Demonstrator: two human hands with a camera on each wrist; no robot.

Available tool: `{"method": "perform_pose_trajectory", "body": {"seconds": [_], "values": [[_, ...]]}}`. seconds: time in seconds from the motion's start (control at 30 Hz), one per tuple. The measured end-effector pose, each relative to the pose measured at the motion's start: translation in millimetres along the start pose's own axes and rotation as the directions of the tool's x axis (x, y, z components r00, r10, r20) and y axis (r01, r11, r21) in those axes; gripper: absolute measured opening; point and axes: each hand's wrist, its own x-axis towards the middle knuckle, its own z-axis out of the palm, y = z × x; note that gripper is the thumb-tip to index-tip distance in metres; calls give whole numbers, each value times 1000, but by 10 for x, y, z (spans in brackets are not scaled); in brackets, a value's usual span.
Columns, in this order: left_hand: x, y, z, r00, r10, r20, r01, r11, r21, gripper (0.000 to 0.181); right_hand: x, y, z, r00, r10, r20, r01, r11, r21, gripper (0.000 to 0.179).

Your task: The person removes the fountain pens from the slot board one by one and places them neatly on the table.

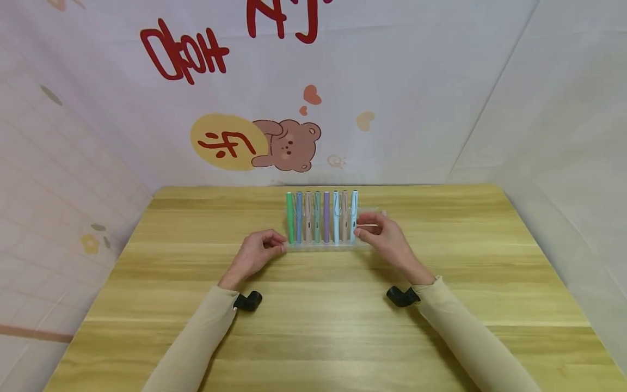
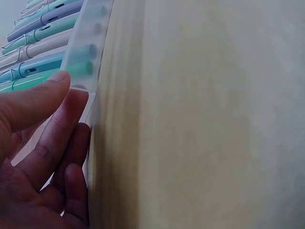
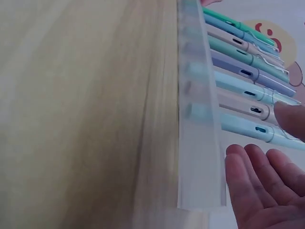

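A clear pen stand (image 1: 320, 247) holds a row of several upright pens. The leftmost is a green pen (image 1: 290, 218), with blue, pinkish-beige, teal, purple and light blue ones along the row. My left hand (image 1: 257, 253) pinches the stand's left end between thumb (image 2: 52, 93) and index finger, beside the green pen. At the right end of the row, my right hand (image 1: 387, 242) is next to the last light blue pen (image 1: 354, 218). Its fingers (image 3: 248, 167) are extended, with a gap between them and the thumb (image 3: 291, 119).
The stand sits on a wood-grain table (image 1: 318, 326), near its back edge. Behind rises a white cloth backdrop (image 1: 411, 71) with red lettering and a printed bear (image 1: 289, 144). A black wrist mount (image 1: 249, 301) is on each forearm.
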Motion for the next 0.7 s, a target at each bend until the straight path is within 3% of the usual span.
{"method": "perform_pose_trajectory", "body": {"seconds": [0.33,0.7], "values": [[-16,-4,1,1000,1,-5,-1,1000,-14,13,125,-3,93,998,7,-55,-15,989,-147,38],[-13,12,-3,1000,-9,-7,9,1000,-17,13,144,-36,119,997,10,-79,-22,989,-144,31]]}}
